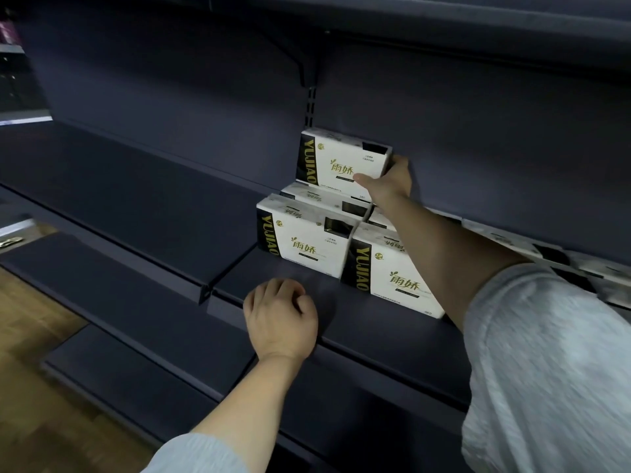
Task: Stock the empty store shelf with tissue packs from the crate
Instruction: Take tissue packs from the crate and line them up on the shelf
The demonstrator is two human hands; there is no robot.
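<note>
A white tissue pack (341, 162) with a black side band and gold lettering stands on top of other packs at the back of the dark shelf (300, 278). My right hand (389, 184) grips its right end, thumb across the front face. Two more packs, a left one (300, 235) and a right one (392, 274), stand in front of it. Further packs (560, 257) lie along the shelf to the right, partly hidden by my right arm. My left hand (280, 319) rests on the shelf's front edge with fingers curled, holding nothing. The crate is out of view.
The shelf section (112, 186) to the left holds nothing, and lower shelf boards (143, 380) step out toward me. An upper shelf (444, 15) with a bracket (304, 66) hangs above. Wooden floor (30, 322) shows at the lower left.
</note>
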